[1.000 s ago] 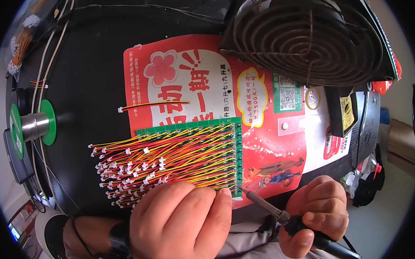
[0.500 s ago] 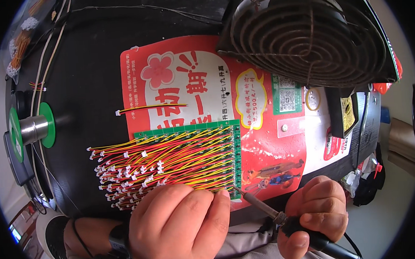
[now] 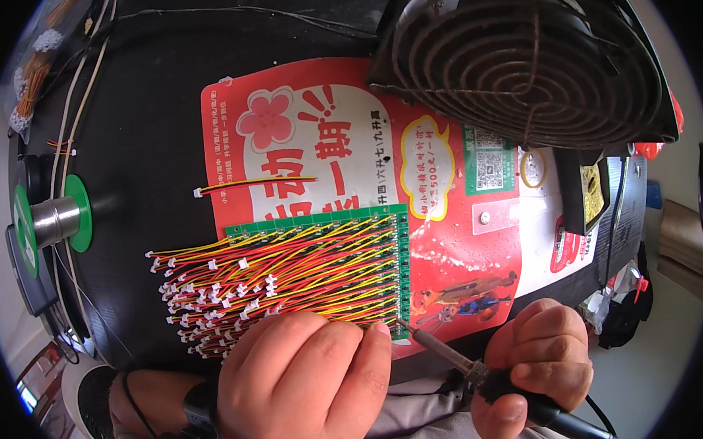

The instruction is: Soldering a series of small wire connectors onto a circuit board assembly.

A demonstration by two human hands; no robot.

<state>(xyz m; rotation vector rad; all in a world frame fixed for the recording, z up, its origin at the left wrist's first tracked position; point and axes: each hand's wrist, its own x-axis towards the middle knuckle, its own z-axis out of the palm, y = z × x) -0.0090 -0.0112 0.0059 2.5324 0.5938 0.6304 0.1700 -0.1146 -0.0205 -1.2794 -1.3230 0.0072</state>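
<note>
A green circuit board (image 3: 320, 218) lies on a red printed sheet, with rows of red, black and yellow connector wires (image 3: 290, 254) fixed along its right side. Their white plugs (image 3: 212, 294) spread out past the board's left edge. My left hand (image 3: 304, 381) is closed over the nearest wires, thumb and forefinger pinched at the board's lower right; what lies under the fingers is hidden. In my right hand (image 3: 538, 361) is a soldering iron (image 3: 454, 357), gripped by its black handle. Its tip meets the board's right edge, just beside my left fingertip.
One loose connector wire (image 3: 258, 181) lies on the red sheet (image 3: 464, 253) above the board. A solder spool (image 3: 56, 221) with green flanges stands at left. A black fan with a wire grille (image 3: 520, 91) looms at upper right, near a yellow sponge (image 3: 594, 195) in a holder.
Almost nothing differs. The iron's tip has shifted very slightly at the board's edge, and both hands keep their grip.
</note>
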